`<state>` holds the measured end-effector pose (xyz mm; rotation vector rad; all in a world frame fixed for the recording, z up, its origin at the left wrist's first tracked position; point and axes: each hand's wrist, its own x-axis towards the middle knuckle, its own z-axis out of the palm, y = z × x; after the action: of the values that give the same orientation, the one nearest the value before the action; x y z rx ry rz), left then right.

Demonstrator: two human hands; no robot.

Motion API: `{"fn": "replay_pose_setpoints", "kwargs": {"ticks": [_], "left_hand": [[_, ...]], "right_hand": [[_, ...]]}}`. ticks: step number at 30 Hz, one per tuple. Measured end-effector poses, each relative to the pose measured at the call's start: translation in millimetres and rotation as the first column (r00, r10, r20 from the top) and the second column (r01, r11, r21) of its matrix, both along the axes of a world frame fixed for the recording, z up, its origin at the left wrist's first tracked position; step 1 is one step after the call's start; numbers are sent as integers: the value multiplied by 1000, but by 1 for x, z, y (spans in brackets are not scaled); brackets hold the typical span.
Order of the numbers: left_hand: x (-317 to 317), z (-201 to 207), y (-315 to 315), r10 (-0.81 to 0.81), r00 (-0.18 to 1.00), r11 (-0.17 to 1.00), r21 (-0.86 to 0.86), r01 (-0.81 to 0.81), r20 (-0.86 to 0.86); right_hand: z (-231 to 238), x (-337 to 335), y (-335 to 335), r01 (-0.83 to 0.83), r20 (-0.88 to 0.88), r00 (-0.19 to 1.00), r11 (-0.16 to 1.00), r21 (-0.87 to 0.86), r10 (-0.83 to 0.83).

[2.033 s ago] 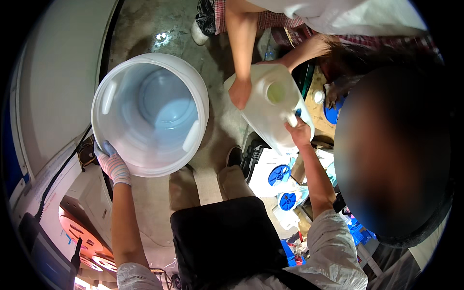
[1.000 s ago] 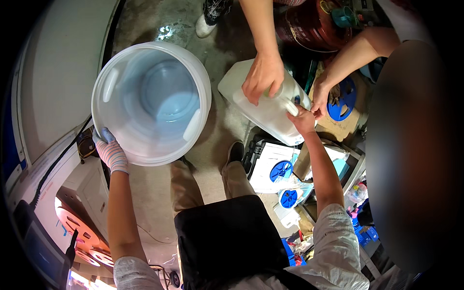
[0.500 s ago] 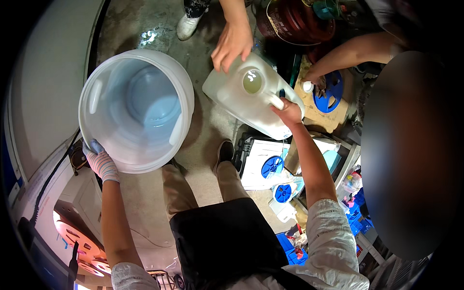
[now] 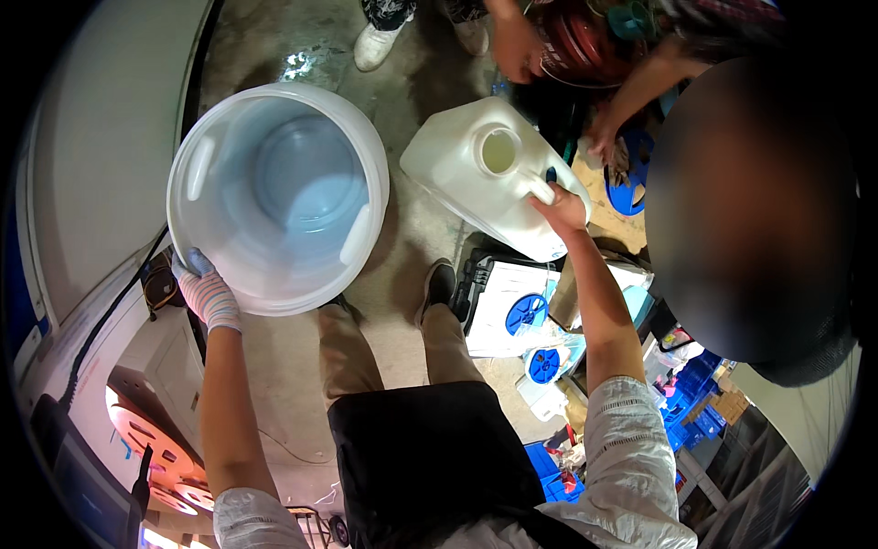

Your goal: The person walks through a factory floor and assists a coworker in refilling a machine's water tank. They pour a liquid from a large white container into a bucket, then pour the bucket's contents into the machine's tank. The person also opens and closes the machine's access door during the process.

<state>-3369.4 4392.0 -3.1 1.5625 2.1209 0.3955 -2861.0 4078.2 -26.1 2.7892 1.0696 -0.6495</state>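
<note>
A large white plastic tub [image 4: 233,261] with handle slots stands open at the left, pale blue-white inside. My left hand [image 4: 208,293], in a striped knit glove with grey-blue fingertips, is closed on its near rim. To the right is a translucent white jerry can [image 4: 448,165], its round mouth uncovered and facing up. My bare right hand [image 4: 560,210] is wrapped around the jug's handle [image 4: 541,190]. Beyond the jug, a co-worker's hand [image 4: 602,137] holds a small white round piece, partly hidden. Another hand [image 4: 519,48] is by a dark red drum [image 4: 585,46].
A blue slotted disc [image 4: 631,178] lies on cardboard past the jug. Nearer are a black case [image 4: 474,288], blue reels [image 4: 527,315] and blue bins [image 4: 554,468]. A white panel [image 4: 101,137] borders the left. A co-worker's blurred head [image 4: 750,220] leans in at right.
The other person's hand has left the jerry can and moved to the drum. The co-worker's head has come further in from the right. My grips are unchanged; the view has shifted slightly.
</note>
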Motion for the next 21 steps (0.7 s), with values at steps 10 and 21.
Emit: {"fn": "replay_pose_setpoints", "kwargs": {"ticks": [10,21], "left_hand": [[-10,-11,-2,-42,999,990,134,41,8],[-25,-3,44,-263,962,947,172,271,-71]], "right_hand": [[-2,2,-1,35,-139,990,991,126,-18],[0,4,1,25,-131,991,994,111,-11]]}}
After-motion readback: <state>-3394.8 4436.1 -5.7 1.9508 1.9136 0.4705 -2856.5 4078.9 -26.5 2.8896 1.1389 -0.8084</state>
